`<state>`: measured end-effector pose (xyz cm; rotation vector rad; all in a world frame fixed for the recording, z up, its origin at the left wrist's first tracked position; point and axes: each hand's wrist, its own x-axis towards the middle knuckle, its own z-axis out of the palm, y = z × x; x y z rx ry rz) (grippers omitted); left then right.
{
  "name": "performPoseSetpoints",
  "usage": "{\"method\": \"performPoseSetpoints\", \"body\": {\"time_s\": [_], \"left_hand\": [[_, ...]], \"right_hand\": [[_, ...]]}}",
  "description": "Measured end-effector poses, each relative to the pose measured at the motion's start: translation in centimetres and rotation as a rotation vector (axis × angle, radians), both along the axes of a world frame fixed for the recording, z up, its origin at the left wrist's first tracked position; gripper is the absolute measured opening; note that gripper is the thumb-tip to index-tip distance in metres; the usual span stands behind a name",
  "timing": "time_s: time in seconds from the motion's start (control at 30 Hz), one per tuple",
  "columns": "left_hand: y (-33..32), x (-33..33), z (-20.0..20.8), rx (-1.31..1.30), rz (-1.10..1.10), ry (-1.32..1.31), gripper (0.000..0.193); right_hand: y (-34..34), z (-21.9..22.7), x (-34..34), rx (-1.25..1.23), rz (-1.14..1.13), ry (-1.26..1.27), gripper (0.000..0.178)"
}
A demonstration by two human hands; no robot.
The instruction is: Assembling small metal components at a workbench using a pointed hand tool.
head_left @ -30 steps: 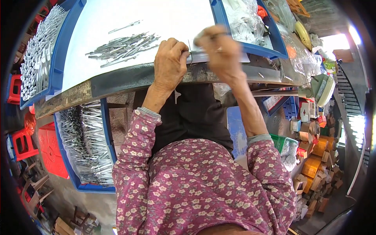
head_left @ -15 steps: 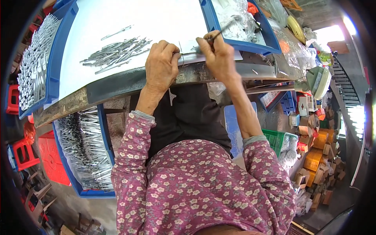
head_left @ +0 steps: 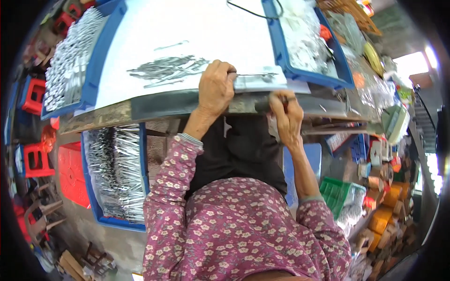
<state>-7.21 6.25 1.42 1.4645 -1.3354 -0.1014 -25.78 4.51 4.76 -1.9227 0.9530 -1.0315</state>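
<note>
My left hand (head_left: 216, 89) rests at the near edge of the white-covered table, its thumb and fingers pinched on a thin metal rod (head_left: 258, 74) that points right. To its left lies a pile of slim grey metal pieces (head_left: 166, 68), with a few stray ones beyond it. My right hand (head_left: 287, 110) is closed round a dark, thick, handle-like tool (head_left: 264, 107) in front of the table edge, apart from the rod. Motion blur hides the tool's exact kind.
A blue tray (head_left: 93, 70) of silvery rods stands at left; another blue tray (head_left: 293, 72) with plastic bags stands at right. Below the table, a blue bin (head_left: 146, 180) holds metal pieces. Red stools (head_left: 37, 160) stand left, a green crate (head_left: 333, 196) right.
My right hand has come down from over the tabletop toward me with the dark tool. The left hand keeps its pinch. The whole view has shifted a little.
</note>
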Motion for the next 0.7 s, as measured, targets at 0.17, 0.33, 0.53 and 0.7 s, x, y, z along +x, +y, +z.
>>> {"method": "performPoseSetpoints", "body": {"time_s": [0.17, 0.33, 0.53, 0.7], "left_hand": [[-0.4, 4.6, 0.9, -0.002, 0.182, 0.064, 0.007], [-1.0, 12.8, -0.2, 0.110, 0.439, -0.151, 0.008], [-2.6, 18.1, -1.3, 0.296, 0.545, -0.176, 0.009], [-2.9, 19.4, -2.7, 0.391, 0.545, -0.177, 0.014]], "right_hand": [[1.8, -3.6, -1.2, 0.127, 0.060, 0.087, 0.016], [2.9, -6.0, -1.5, 0.102, 0.082, 0.198, 0.019], [3.5, -8.0, -1.6, 0.208, 0.069, 0.188, 0.016], [3.6, -8.3, -1.4, 0.205, 0.086, 0.202, 0.016]]}}
